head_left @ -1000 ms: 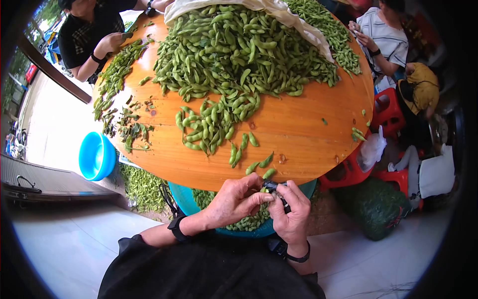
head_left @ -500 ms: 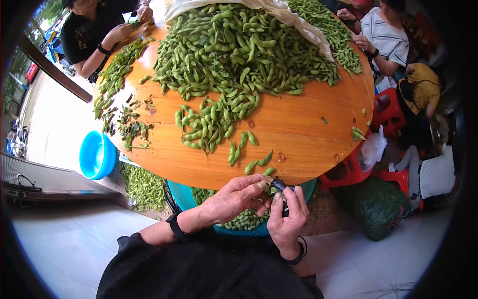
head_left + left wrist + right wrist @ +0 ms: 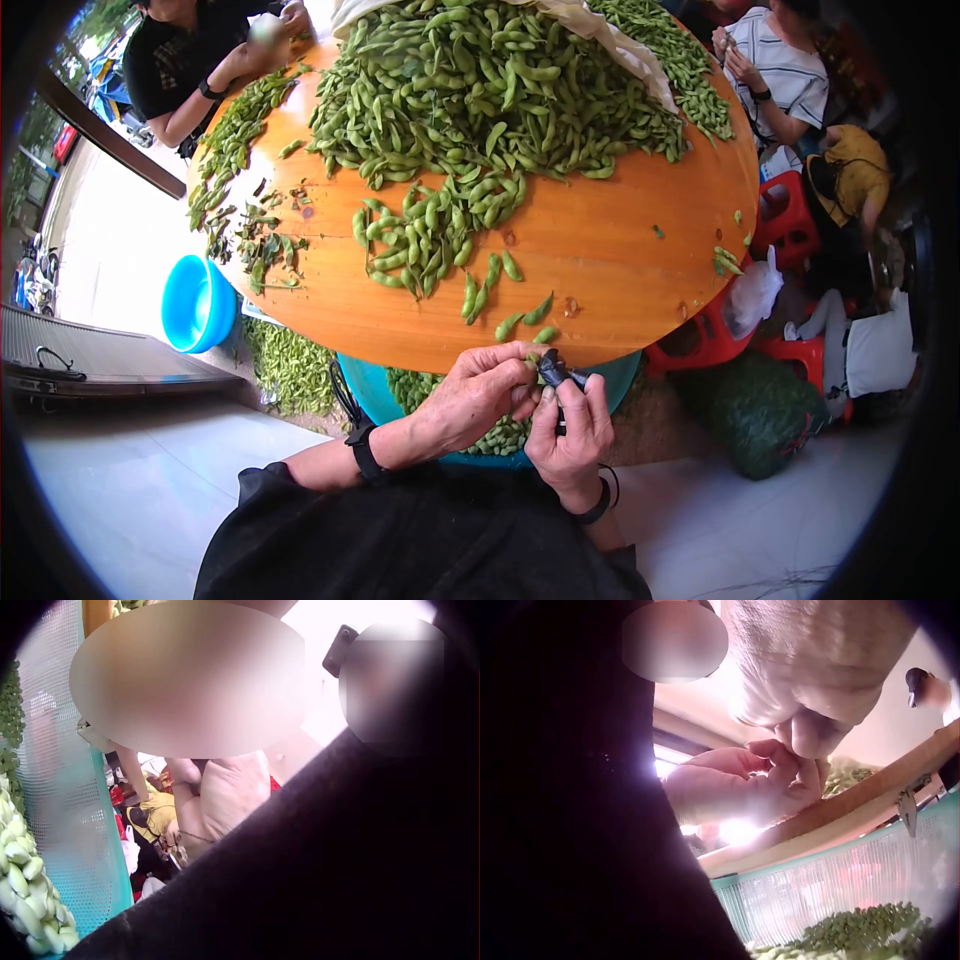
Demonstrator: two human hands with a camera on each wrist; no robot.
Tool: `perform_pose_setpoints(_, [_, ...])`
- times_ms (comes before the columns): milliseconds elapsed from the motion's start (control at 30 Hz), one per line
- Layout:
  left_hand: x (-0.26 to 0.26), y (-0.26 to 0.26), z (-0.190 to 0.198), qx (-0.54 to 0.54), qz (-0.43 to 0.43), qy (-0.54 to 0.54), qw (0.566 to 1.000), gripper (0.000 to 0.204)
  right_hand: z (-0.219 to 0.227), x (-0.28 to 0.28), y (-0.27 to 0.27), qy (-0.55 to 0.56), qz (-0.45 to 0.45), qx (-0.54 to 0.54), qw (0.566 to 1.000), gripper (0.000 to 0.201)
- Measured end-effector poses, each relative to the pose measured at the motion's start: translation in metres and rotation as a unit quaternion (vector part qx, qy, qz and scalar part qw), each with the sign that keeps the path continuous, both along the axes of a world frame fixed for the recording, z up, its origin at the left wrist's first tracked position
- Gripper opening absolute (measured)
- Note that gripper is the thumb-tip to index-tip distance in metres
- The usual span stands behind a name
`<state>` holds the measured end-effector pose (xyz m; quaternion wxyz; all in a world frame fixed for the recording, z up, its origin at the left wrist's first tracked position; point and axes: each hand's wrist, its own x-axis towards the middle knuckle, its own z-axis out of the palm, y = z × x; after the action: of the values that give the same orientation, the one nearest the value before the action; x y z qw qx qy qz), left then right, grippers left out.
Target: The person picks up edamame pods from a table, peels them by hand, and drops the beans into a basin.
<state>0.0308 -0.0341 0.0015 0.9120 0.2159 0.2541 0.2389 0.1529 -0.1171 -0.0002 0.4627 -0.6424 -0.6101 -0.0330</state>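
two hands: left hand (image 3: 478, 392), right hand (image 3: 570, 436); one pod (image 3: 533, 362)

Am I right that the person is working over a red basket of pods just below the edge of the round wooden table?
Not quite: the basket is teal, not red, as the head view shows. The rest holds: it sits just below the edge of the round wooden table, with pods inside, and both the left hand and right hand work over it.
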Motion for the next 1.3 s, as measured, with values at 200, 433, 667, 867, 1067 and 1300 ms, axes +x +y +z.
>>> perform_pose_setpoints(200, [0.000, 0.005, -0.002, -0.022, 0.024, -0.033, 0.999, 0.025, -0.004, 0.005, -0.002, 0.023, 0.043, 0.015, 0.999, 0.017])
perform_pose_setpoints(433, [0.006, 0.000, 0.002, -0.015, -0.022, 0.003, 1.000, 0.027, -0.007, 0.025, -0.007, 0.159, 0.029, -0.001, 0.987, 0.014])
perform_pose_setpoints(667, [-0.006, 0.006, 0.012, 0.306, -0.181, 0.145, 0.923, 0.024, -0.005, 0.074, -0.060, 0.194, -0.083, -0.023, 0.977, 0.013])
perform_pose_setpoints(867, [0.006, 0.018, 0.016, 0.769, 0.012, 0.279, 0.575, 0.023, 0.019, 0.145, -0.104, -0.020, -0.232, -0.226, 0.946, 0.027])
perform_pose_setpoints(1067, [0.021, 0.024, 0.004, 0.790, 0.026, 0.376, 0.484, 0.024, 0.021, 0.104, -0.057, 0.069, -0.150, -0.194, 0.967, 0.021])
perform_pose_setpoints(1300, [0.019, 0.020, 0.011, 0.791, -0.004, 0.414, 0.450, 0.026, 0.012, 0.057, -0.006, 0.189, 0.023, -0.138, 0.972, 0.016])
